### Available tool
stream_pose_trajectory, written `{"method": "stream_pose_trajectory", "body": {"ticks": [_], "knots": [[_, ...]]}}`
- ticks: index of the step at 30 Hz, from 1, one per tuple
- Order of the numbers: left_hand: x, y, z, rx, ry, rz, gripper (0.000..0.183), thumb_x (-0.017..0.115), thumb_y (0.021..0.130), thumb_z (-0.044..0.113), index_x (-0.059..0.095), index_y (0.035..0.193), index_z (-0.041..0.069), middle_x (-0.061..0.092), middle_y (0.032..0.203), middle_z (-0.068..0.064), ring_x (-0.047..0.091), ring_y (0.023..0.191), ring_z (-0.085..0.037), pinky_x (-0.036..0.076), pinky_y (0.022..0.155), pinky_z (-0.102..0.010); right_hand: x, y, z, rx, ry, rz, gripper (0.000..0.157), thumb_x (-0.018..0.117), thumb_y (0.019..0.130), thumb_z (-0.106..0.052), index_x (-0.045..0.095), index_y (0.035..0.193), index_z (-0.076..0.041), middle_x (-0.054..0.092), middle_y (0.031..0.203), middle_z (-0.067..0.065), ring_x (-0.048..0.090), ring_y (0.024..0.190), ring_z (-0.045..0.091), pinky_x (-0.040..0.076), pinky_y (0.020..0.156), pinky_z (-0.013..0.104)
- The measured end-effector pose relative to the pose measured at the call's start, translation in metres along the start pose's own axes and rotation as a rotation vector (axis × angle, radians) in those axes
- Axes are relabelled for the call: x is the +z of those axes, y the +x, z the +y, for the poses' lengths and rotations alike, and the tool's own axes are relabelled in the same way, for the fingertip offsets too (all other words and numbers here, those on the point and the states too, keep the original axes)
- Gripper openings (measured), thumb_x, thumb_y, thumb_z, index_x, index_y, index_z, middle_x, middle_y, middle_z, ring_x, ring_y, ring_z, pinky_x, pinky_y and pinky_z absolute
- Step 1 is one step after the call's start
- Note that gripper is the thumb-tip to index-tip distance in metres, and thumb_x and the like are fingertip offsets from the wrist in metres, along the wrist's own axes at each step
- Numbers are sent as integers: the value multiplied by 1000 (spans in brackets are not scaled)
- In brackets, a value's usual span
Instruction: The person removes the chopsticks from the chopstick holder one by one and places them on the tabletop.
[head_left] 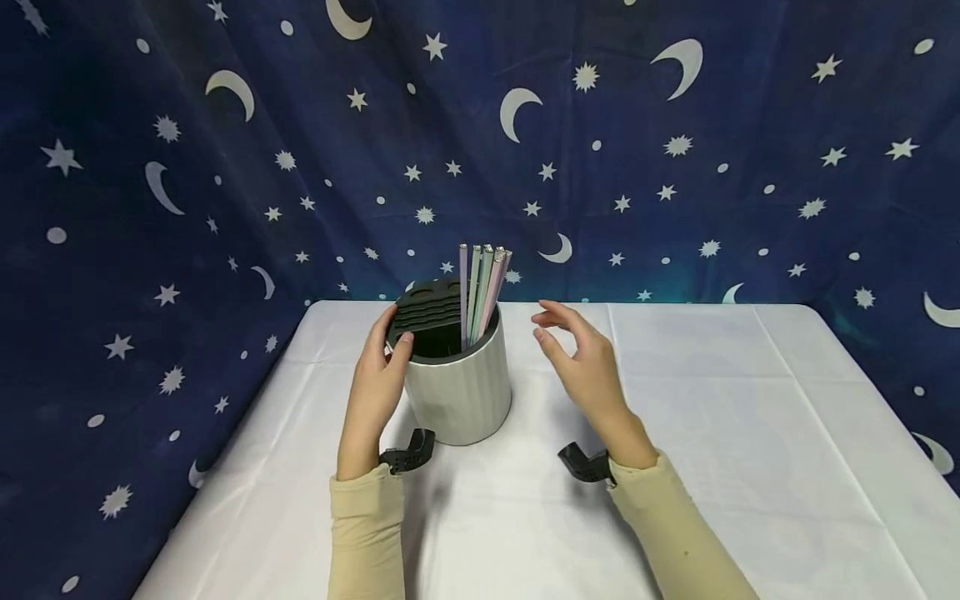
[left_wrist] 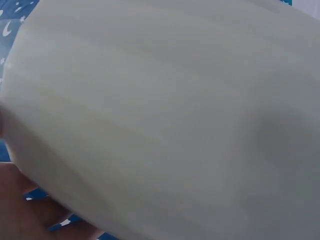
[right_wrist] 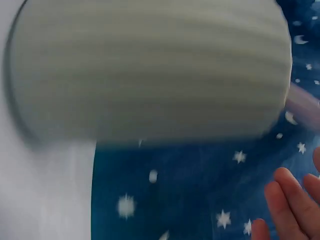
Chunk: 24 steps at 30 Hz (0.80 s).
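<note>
A white ribbed pen holder (head_left: 459,402) with a black slotted insert (head_left: 427,310) stands upright on the table. Several slim pastel pencils (head_left: 480,293) in purple, green and pink lean together in its right side. My left hand (head_left: 373,379) grips the holder's left side, thumb at the black rim and fingers around the outside. To the right of the holder, my right hand (head_left: 588,367) is raised in the air, apart from it, fingers loosely bent and holding nothing. In the left wrist view the holder's wall (left_wrist: 160,110) fills most of the picture.
A white cloth (head_left: 735,433) covers the table. Behind and to the sides hangs a dark blue curtain (head_left: 630,142) with moons and stars. A black wrist mount (head_left: 408,454) sits on the left wrist, another mount (head_left: 585,465) on the right.
</note>
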<state>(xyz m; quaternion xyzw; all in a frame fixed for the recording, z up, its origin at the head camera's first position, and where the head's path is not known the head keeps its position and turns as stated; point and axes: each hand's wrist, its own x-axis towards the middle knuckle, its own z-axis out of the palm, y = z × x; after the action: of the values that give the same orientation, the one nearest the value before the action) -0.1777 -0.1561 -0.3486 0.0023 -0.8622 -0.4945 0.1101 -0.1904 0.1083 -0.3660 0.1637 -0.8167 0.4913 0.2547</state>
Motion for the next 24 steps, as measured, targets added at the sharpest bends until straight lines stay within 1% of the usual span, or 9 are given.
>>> {"method": "stream_pose_trajectory", "body": {"ticks": [2,5,7,11,14,17,21,24], "knots": [[1,0,-1,-7,-6,7,53,39,94,46,23,144,37,24,149,8,25,136,-18,30,105,-47,14,-2,-5,34,89,9,47,59,89,-29,47,133,-19,64,110,-4,54,112,15,36,99,43],[3,1,-2,-23,-21,14,52,38,94,43,20,143,42,24,149,8,30,134,-21,31,103,-49,30,-7,-12,73,204,38,52,59,89,-29,40,136,-21,62,112,-4,52,113,14,33,100,45],[4,1,-3,-30,-34,24,51,38,94,43,20,142,44,25,149,8,32,133,-21,32,103,-49,38,-8,-16,74,263,69,53,59,89,-28,38,137,-20,61,113,-2,50,114,14,33,101,43],[7,1,-4,-22,-50,27,52,37,94,42,18,142,44,26,149,7,32,132,-20,31,103,-49,50,-7,-24,53,334,124,53,59,89,-26,37,137,-18,60,113,1,49,115,14,32,102,37],[8,2,-4,-16,-47,20,52,36,94,42,17,143,42,27,149,4,32,132,-21,30,103,-49,59,-5,-29,42,318,146,53,61,88,-26,39,136,-16,61,111,1,48,116,13,32,102,36],[8,2,-4,-18,-45,5,53,35,94,43,15,143,42,26,149,2,31,133,-21,29,104,-51,65,-2,-32,17,236,169,50,63,87,-25,45,132,-13,61,107,1,47,114,15,33,99,37],[7,2,-4,-21,-80,-32,53,32,95,42,13,144,40,23,150,2,25,136,-18,25,106,-51,71,1,-35,-39,122,216,33,64,85,-21,59,116,-9,64,101,2,46,104,18,36,90,36],[6,2,-5,-22,-102,-49,51,30,96,40,12,143,40,21,150,3,21,137,-15,22,108,-49,73,2,-37,-63,88,234,22,64,85,-19,64,105,-9,66,97,1,44,96,18,36,83,33]]}}
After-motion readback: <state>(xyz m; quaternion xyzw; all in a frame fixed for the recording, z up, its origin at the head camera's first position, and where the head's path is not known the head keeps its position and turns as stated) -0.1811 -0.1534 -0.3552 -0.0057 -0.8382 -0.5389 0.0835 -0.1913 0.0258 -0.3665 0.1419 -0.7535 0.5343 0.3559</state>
